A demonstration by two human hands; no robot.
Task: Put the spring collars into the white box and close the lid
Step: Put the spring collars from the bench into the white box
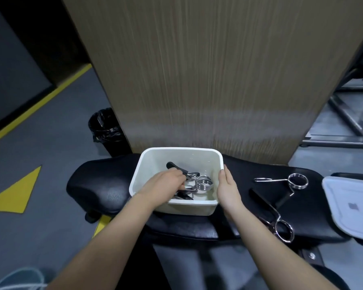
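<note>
An open white box [147, 164] stands on a black padded bench [105, 185]. My left hand [166, 184] reaches inside it and grips a chrome spring collar [204, 183] with black handles; a second collar seems to lie under it. My right hand [228, 188] presses flat against the box's right wall, holding nothing. Two more spring collars lie on the bench to the right: one [296, 181] farther back, one [281, 225] near the front edge. The white lid [352, 204] rests at the far right, partly out of frame.
A tall wood-grain panel [208, 80] rises right behind the bench. A black bin with a bag [106, 128] stands on the grey floor at the left, near yellow floor markings [17, 195]. Metal gym frames [348, 114] sit at the back right.
</note>
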